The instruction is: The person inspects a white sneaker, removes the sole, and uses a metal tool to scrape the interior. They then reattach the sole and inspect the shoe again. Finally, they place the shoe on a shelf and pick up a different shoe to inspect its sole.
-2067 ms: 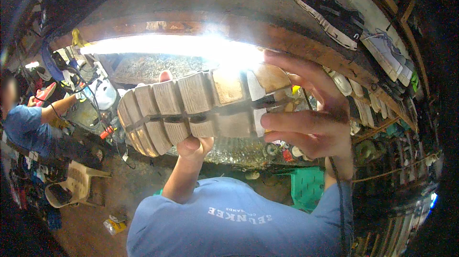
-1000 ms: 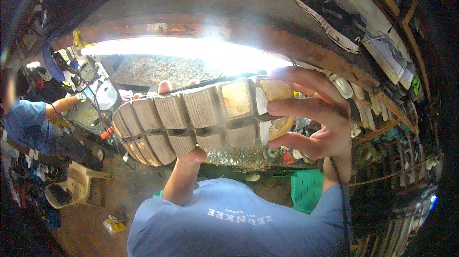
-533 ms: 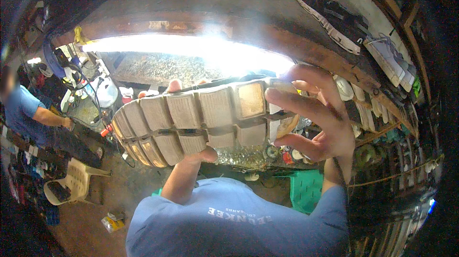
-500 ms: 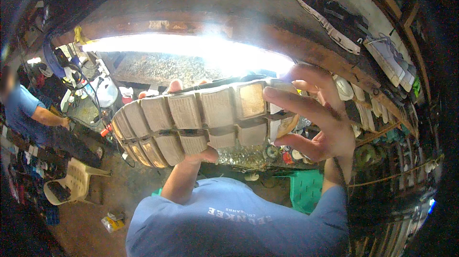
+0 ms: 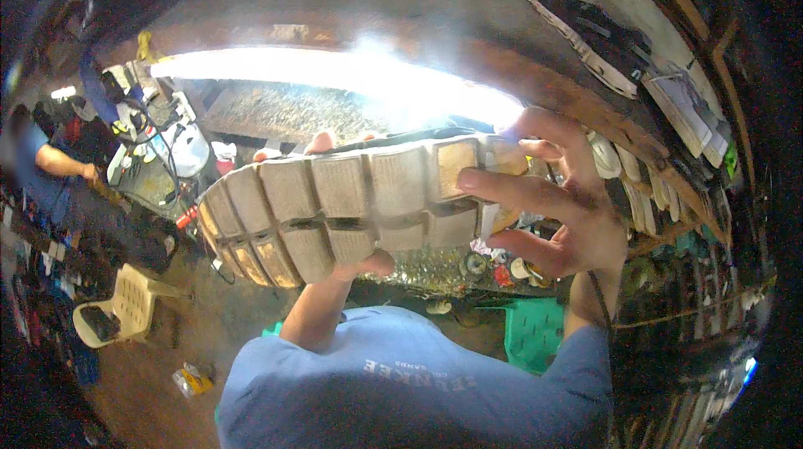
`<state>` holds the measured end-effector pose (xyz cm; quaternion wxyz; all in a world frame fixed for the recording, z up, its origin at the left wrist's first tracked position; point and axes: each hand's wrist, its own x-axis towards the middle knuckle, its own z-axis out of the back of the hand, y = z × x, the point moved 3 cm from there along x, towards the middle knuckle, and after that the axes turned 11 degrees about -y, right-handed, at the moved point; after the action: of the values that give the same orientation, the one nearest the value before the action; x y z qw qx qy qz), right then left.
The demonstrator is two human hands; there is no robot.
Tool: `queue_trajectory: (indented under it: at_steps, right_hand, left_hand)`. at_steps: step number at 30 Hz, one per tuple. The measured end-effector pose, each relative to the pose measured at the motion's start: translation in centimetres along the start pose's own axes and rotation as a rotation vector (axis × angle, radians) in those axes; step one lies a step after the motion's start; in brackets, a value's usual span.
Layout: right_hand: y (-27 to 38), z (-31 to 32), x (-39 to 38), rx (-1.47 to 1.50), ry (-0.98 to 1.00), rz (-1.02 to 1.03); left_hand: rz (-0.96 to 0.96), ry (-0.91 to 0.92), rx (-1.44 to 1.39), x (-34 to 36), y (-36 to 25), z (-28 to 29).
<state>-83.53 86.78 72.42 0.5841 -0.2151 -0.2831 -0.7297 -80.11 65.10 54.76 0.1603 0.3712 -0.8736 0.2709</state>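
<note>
A shoe [image 5: 335, 206] is held up in front of me, its worn grey sole of raised blocks facing the view and yellowish patches at both ends. A strip of its dark upper shows along the top edge. My left hand [image 5: 365, 267] grips it from behind, thumb at the lower edge and fingertips over the upper edge; the palm is hidden. At the right end, my right hand [image 5: 573, 206] is curled around the shoe. Its index fingertip presses a yellowish block and the thumb lies by the lower edge, near a whitish strip.
A bright tube light [image 5: 335, 73] hangs under a wooden shelf [image 5: 401, 6] beyond the shoe. A dark shoe [image 5: 590, 39] rests on the shelf's right end. Left are a beige plastic chair [image 5: 130, 303] and another person's arm [image 5: 63, 163]. A green plastic seat [image 5: 535, 332] stands lower right.
The shoe has shifted slightly right in view with both hands still on it. The background has shifted a little, and the other person appears farther left.
</note>
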Motion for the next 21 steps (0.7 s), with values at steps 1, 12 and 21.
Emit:
queue_trajectory:
  at_steps: [1,12,21]
  right_hand:
    - [-0.5,0.4,-0.2,0.031,-0.002,-0.008]
    - [-13.3,4.3,-17.6,0.351,-1.448,-0.474]
    - [-3.8,-18.0,-15.8,0.157,-0.251,-0.592]
  left_hand:
    - [0.017,0.023,0.048,0.0,0.1,0.2]
    - [0.504,0.591,1.269,0.5,-1.9,6.4]
    - [0.402,0.354,1.268,-3.5,-0.2,7.7]
